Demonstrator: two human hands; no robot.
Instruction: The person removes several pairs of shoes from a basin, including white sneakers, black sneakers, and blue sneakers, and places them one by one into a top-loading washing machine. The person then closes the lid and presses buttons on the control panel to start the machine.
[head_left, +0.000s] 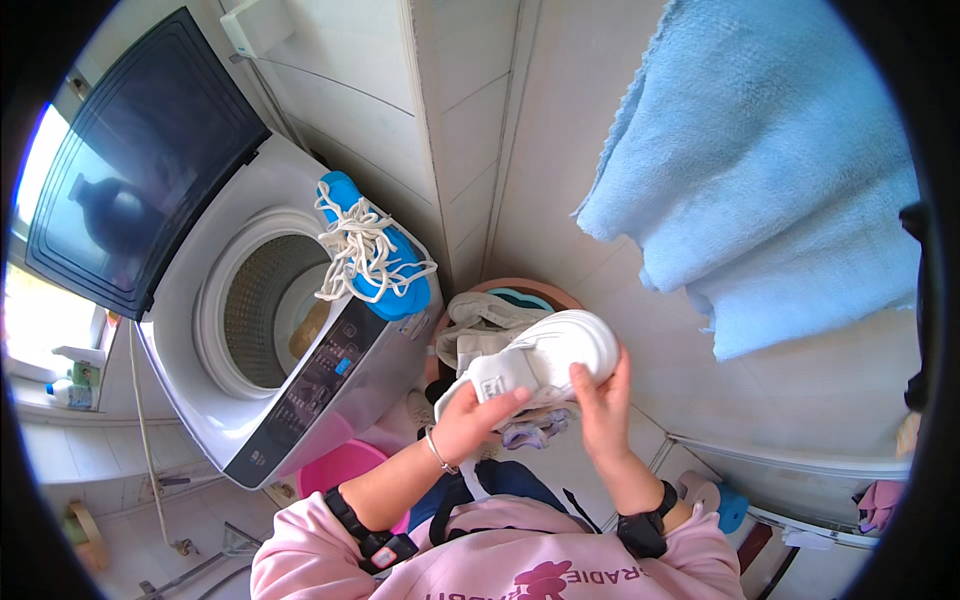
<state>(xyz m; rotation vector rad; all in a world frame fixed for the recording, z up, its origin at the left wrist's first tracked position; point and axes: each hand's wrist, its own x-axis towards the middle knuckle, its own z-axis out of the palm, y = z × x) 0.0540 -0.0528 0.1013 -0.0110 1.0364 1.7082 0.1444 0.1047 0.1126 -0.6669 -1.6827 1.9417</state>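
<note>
A white sneaker without laces is held in front of me by both hands. My left hand grips its heel end, with the thumb by the tongue, which bears small writing. At the toe end, my right hand holds the sole edge, thumb on the upper. Just beyond, more white shoes lie in a brown basin with a teal rim inside it. To the left, loose white shoelaces are heaped over flat blue pieces that look like insoles, on the washing machine's top.
The top-loading washing machine stands at left with its dark lid raised; something brownish lies in the drum. A pink basin sits below it. A blue towel hangs at upper right. Bottles stand by the window.
</note>
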